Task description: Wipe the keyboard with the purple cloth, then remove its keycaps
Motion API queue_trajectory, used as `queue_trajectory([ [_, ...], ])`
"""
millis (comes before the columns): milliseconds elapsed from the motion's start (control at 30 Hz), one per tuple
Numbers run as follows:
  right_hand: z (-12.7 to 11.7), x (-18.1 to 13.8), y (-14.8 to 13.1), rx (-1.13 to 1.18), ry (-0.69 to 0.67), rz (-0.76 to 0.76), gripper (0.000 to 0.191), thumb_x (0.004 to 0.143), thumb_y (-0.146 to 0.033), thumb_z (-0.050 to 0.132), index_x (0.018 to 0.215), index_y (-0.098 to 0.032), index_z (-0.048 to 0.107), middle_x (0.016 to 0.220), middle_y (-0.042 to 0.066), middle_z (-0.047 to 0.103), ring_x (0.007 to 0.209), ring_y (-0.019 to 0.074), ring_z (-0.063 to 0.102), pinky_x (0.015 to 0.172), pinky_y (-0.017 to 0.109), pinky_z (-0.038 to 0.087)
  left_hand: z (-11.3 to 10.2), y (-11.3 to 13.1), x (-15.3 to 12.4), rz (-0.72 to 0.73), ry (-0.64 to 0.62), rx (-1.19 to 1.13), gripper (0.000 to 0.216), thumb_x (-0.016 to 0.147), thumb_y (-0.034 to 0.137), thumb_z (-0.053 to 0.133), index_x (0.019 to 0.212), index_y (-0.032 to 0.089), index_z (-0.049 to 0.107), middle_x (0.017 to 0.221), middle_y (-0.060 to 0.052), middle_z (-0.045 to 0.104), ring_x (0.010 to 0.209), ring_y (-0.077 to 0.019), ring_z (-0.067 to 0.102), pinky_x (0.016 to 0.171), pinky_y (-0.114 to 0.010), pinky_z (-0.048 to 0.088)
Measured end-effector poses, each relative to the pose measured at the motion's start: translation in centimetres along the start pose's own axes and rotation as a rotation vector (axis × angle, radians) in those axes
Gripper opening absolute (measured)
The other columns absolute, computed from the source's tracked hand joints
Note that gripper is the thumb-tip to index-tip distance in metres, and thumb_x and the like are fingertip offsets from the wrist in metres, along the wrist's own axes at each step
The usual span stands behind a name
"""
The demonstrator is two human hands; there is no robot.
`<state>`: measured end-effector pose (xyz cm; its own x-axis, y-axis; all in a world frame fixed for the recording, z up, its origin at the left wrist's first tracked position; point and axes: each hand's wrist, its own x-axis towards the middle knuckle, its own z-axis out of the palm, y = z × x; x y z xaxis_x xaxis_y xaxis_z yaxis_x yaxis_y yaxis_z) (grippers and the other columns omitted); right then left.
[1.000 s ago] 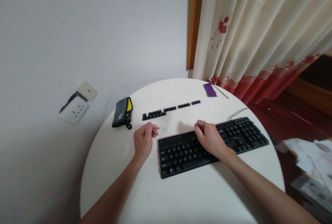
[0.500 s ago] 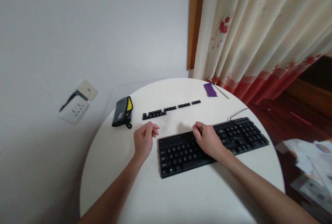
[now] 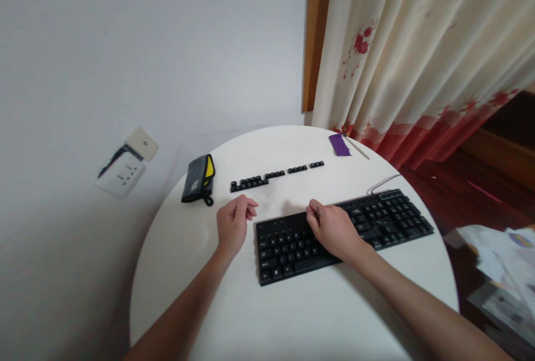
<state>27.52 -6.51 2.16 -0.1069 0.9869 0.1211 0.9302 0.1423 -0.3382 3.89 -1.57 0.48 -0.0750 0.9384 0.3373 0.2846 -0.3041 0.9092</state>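
A black keyboard [image 3: 288, 249] lies aslant on the white round table, its top row bare of keycaps on the left part. Over its upper middle, my right hand [image 3: 332, 227] is closed in a pinch. A small dark thing shows at its fingers, too little to name. My left hand [image 3: 234, 222] hovers off the keyboard's left end with its fingers curled together; what they hold, if anything, is hidden. Beyond the hands, loose black keycaps [image 3: 251, 184] stand in short rows, grouped toward the left and running on to the right.
A dark grey pouch [image 3: 196, 180] with yellow lining sits at the table's left edge. Far right lie a purple cloth [image 3: 339, 145] and a thin pale stick [image 3: 358, 148]. The keyboard's cable [image 3: 382, 181] leads off the right edge. A curtain [image 3: 401, 71] hangs behind.
My right hand has shifted slightly left and turned a little over the keyboard, its fingers still closed. The left hand, keyboard and keycaps have stayed as they were.
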Motion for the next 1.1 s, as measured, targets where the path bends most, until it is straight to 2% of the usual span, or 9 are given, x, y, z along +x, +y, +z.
queue_trajectory([
  [133,0.3,0.6,1.2,0.182,-0.019,0.043,0.02,0.098,-0.029,0.042,0.083,-0.022,0.053,0.066,0.003,0.064,0.062,0.0183,0.06,0.06,0.026,0.031,0.0,0.0,0.0,-0.007,0.001,-0.009,0.042,0.098,0.037,0.046,0.07,0.015,0.068,0.057,0.0,0.06,0.053,-0.0114,0.052,0.052,-0.023,0.041],
  [233,0.5,0.9,1.8,0.301,-0.02,0.072,0.022,0.096,-0.029,0.042,0.078,-0.022,0.052,0.062,0.001,0.06,0.059,0.0163,0.057,0.06,0.025,0.034,0.0,0.0,0.0,-0.005,0.0,-0.017,0.042,0.098,0.037,0.047,0.07,0.015,0.068,0.057,0.0,0.06,0.053,-0.0111,0.052,0.052,-0.023,0.041],
  [700,0.7,1.3,2.3,0.553,-0.052,0.137,0.027,0.095,-0.031,0.043,0.071,-0.022,0.05,0.054,-0.001,0.058,0.053,0.0147,0.057,0.058,0.024,0.04,0.0,0.0,0.1,0.002,0.003,0.004,0.042,0.097,0.037,0.047,0.069,0.016,0.068,0.056,0.0,0.06,0.051,-0.0115,0.052,0.051,-0.023,0.041],
  [800,1.1,1.7,2.9,0.658,-0.062,0.185,0.028,0.094,-0.03,0.042,0.067,-0.021,0.049,0.05,-0.001,0.057,0.046,0.0128,0.054,0.052,0.023,0.04,0.0,0.0,0.1,0.003,0.002,0.006,0.041,0.097,0.037,0.047,0.069,0.016,0.068,0.056,0.0,0.059,0.052,-0.0117,0.052,0.051,-0.023,0.041],
  [933,1.3,2.2,3.4,0.816,-0.111,0.273,0.029,0.092,-0.029,0.041,0.065,-0.021,0.047,0.046,-0.002,0.055,0.033,0.01,0.043,0.038,0.021,0.033,0.0,0.0,0.0,-0.001,-0.002,0.007,0.042,0.097,0.039,0.046,0.07,0.016,0.068,0.056,-0.001,0.059,0.052,-0.0122,0.053,0.052,-0.023,0.042],
  [1100,0.6,1.9,2.8,0.918,0.002,0.187,0.033,0.094,-0.035,0.045,0.065,-0.02,0.05,0.048,-0.003,0.055,0.036,0.0088,0.045,0.04,0.02,0.035,0.0,0.1,0.1,-0.006,-0.012,0.001,0.042,0.098,0.039,0.046,0.071,0.015,0.068,0.057,-0.001,0.059,0.053,-0.012,0.053,0.053,-0.023,0.042],
])
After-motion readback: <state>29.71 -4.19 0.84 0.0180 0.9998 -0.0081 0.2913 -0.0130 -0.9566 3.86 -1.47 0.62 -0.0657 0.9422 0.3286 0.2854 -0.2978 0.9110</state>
